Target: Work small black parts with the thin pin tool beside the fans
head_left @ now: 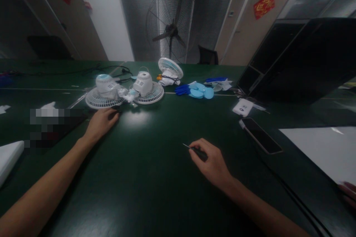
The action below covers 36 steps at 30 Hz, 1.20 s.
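1. Tool: a slim screwdriver (200, 154) with a dark handle is located above the middle of the green counter (150, 192). Its bare metal tip points to the left and away from the wearer.
2. Right hand (213, 161): closed on the screwdriver handle, with thumb and fingers together around it.
3. Left hand (102, 121): positioned at the near edge of the left fan head (104, 90). Contact with the grille and the finger opening cannot be told—the fingertips are dark and blurred.
4. Fan heads: the left fan head and the middle fan head (144, 84) lie grille-down, motor housings upward, with crumpled clear-white wrapping (127, 94) between them. The rear fan (170, 71) has its grille tilted upward; a dark cord crosses its base.
5. Right of the fans: light-blue fan blades (201, 90) lie just beside a dark-blue glove (182, 89).
6. Right side of counter: a small white box (243, 107), a phone (261, 135) lying screen-up, and a white sheet (322, 148). Part of another person's hand (349, 192) shows at the right edge.
7. Background: a large caged fan (171, 29) stands upright beyond the counter—in front of the blinds (144, 14).
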{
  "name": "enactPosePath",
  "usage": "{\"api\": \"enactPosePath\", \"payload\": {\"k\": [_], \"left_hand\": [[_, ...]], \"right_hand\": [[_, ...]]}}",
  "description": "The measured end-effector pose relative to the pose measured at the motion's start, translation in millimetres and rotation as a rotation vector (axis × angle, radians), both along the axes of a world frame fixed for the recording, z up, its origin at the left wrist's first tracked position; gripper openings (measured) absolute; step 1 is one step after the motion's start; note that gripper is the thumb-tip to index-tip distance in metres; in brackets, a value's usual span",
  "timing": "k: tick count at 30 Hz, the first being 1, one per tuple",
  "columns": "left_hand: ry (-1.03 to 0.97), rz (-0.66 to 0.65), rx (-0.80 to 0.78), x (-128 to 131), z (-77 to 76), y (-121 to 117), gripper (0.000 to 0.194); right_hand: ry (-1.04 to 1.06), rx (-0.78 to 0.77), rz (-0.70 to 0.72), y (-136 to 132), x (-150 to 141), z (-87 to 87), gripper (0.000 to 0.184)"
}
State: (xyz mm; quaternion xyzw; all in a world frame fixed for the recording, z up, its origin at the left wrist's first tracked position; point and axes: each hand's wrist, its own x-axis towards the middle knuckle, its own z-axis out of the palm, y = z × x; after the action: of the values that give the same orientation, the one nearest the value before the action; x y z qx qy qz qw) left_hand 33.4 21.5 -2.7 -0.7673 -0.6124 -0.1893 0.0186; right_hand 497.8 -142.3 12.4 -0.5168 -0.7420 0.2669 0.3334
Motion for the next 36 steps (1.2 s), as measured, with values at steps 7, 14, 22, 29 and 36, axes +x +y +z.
{"api": "enactPosePath", "payload": {"k": [7, 14, 22, 29, 36], "left_hand": [[0.006, 0.021, -0.023, 3.3, -0.1, -0.7, 0.054], [0.046, 0.106, 0.006, -2.3, -7.3, 2.8, 0.046], [0.063, 0.099, -0.020, -22.5, -14.8, 16.4, 0.039], [0.163, 0.051, -0.028, -30.5, -7.9, 9.2, 0.033], [0.097, 0.187, -0.094, -21.6, -5.9, 8.1, 0.033]], "right_hand": [[0.016, -0.009, 0.011, -0.6, -0.6, 3.3, 0.013], [0.009, -0.008, 0.004, -0.7, 0.2, -1.3, 0.012], [0.001, -0.001, 0.001, -0.1, -0.4, 0.1, 0.011], [-0.013, 0.005, -0.001, -0.7, 0.0, -0.7, 0.012], [0.005, -0.025, 0.005, -0.8, 0.1, 1.1, 0.013]]}}
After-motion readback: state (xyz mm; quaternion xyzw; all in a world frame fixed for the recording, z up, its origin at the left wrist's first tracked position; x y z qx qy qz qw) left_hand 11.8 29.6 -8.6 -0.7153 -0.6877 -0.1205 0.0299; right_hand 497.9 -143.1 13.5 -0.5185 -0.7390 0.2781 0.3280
